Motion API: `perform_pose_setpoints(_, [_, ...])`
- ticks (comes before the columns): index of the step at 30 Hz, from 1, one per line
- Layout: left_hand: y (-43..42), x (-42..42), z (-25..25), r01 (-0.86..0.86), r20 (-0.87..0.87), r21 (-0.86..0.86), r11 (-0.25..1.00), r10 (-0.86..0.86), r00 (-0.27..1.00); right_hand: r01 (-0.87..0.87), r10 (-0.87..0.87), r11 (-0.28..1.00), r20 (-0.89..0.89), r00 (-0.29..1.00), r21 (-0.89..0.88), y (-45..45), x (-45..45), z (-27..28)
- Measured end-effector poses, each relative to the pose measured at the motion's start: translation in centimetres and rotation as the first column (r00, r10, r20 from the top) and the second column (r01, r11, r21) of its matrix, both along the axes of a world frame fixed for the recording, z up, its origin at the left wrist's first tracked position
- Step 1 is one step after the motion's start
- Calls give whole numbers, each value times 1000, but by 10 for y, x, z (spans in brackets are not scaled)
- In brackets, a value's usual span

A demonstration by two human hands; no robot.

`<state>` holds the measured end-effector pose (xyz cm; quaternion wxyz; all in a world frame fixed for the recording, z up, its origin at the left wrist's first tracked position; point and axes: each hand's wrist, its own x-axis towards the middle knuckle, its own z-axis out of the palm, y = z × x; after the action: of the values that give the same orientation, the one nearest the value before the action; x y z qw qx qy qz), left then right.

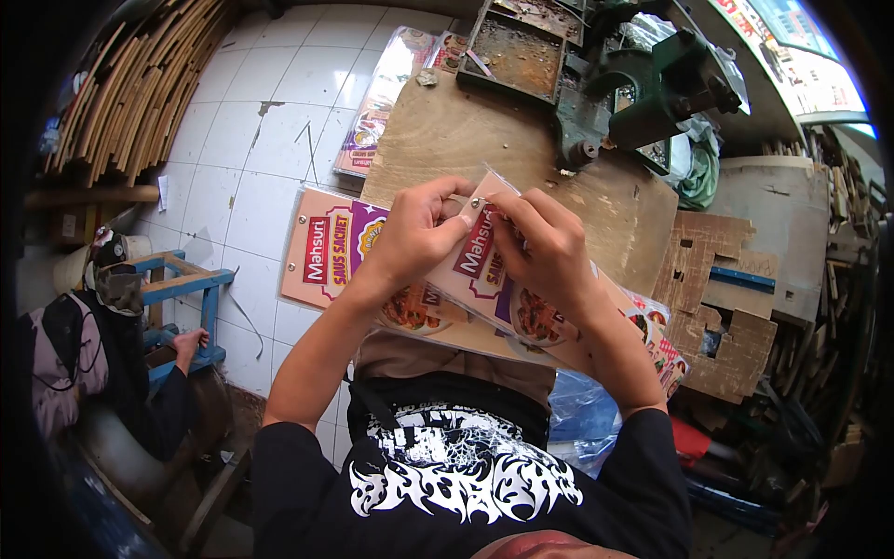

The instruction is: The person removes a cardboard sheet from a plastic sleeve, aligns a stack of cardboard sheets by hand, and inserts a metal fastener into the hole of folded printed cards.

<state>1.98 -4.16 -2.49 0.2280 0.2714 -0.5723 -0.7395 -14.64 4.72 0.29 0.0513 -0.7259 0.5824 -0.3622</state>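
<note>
My left hand [424, 228] and my right hand [542, 244] meet at the upper corner of a printed Mahsuri sheet [473, 270] with a clear plastic edge. The fingers of both hands are closed on that corner, around a small round metal eyelet [476, 202]. Beneath it lies another printed sheet [312, 250], pink and purple, with two metal eyelets along its left edge. Both sheets rest over my lap and the near edge of the wooden board [419, 140]. My forearms cover part of the printing.
A dark green metal press [666, 93] and a rusty tray [512, 56] stand beyond the board. More printed sheets [377, 112] lie behind it. At the left are a blue wooden frame [186, 291] and another person's hand [191, 343]. Cut cardboard [712, 317] lies at right.
</note>
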Motion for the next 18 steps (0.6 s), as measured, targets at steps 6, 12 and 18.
perform_pose_setpoints(6, [1,-2,-4,-66,-9,-42,997,66,998,-41,33,997,-111,993,-66,-4,-1,-1])
perform_pose_setpoints(12, [-1,-1,1,-62,70,-139,988,72,995,-105,91,994,-276,957,-37,-4,-1,-2])
perform_pose_setpoints(18, [-3,2,10,26,170,-204,979,9,985,-125,126,992,-369,921,27,-6,5,3])
